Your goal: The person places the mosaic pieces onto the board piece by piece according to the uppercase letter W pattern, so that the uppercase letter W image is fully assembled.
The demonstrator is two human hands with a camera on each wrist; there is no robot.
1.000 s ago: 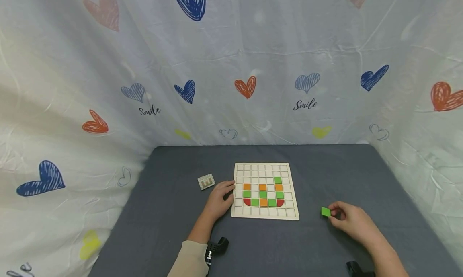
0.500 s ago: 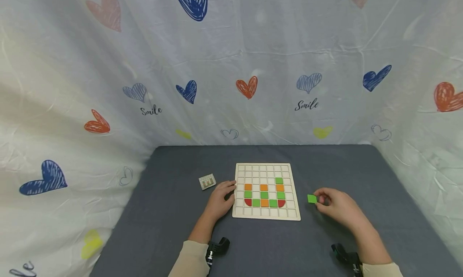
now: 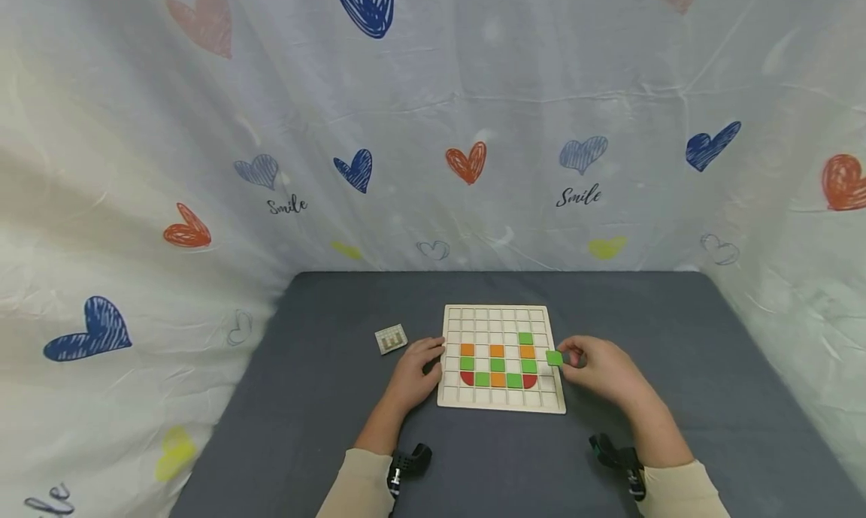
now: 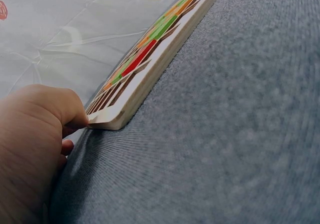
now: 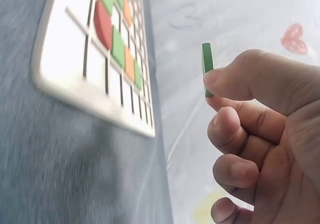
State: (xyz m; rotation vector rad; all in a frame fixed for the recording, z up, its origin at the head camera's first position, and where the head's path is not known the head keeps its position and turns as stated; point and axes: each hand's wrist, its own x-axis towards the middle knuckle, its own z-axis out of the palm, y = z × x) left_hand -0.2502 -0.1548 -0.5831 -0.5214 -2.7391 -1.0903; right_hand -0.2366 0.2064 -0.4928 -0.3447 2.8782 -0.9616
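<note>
A square wooden board (image 3: 467,396) with a grid of cells lies on the table. Green, orange and red tiles sit in some of its cells, including a green tile at the upper right of the group (image 3: 525,338). My left hand (image 3: 411,371) rests its fingertips and thumb against the board's left edge; in the left wrist view a bent digit touches the board's corner (image 4: 107,118). My right hand (image 3: 602,364) pinches a loose green square tile (image 5: 207,69) between thumb and index finger. In the head view that tile overlaps the board's right edge, held up off it.
A small card with a printed grid pattern (image 3: 391,339) lies left of the board, just beyond my left hand. Dark grey cloth (image 3: 501,458) covers the table. A pale curtain (image 3: 406,112) printed with hearts hangs behind and at both sides.
My right hand has moved left and away from me, carrying the green tile from the table's right side to the board's right edge. The left hand stays at the board.
</note>
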